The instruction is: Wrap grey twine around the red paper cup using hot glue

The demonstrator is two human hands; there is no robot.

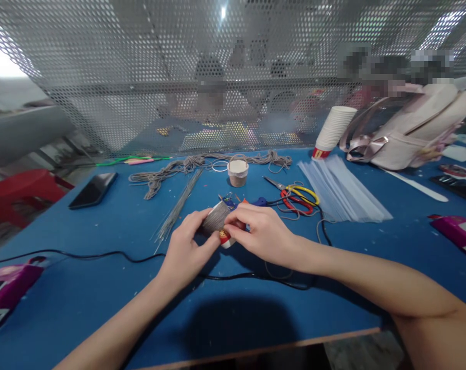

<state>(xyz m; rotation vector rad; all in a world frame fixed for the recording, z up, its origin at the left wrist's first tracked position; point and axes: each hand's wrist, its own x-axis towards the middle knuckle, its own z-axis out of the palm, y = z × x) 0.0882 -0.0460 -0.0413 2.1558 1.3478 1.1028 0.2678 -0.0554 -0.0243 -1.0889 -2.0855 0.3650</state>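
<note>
Between my two hands is a paper cup (227, 241), tilted on its side, with grey cord (216, 218) wound around much of its wall. A red and white printed part of the cup still shows near my thumbs. My left hand (190, 246) is closed around the cup's left side. With fingers pinched together, my right hand (258, 228) presses at the right side of the cup, on the cord or the wall; the exact grip is partly hidden. Just behind the hands lies a blue tool (261, 202), probably a glue gun, partly covered. Red and yellow-handled scissors (294, 197) lie to the right.
Behind stand a small wrapped cup (238, 173), grey cord bundles (186, 164) and a stack of paper cups (333, 128). Wires (181, 203), a phone (94, 190), clear strips (344, 190) and a bag (410, 128) lie around. A black cable (113, 253) crosses the blue table.
</note>
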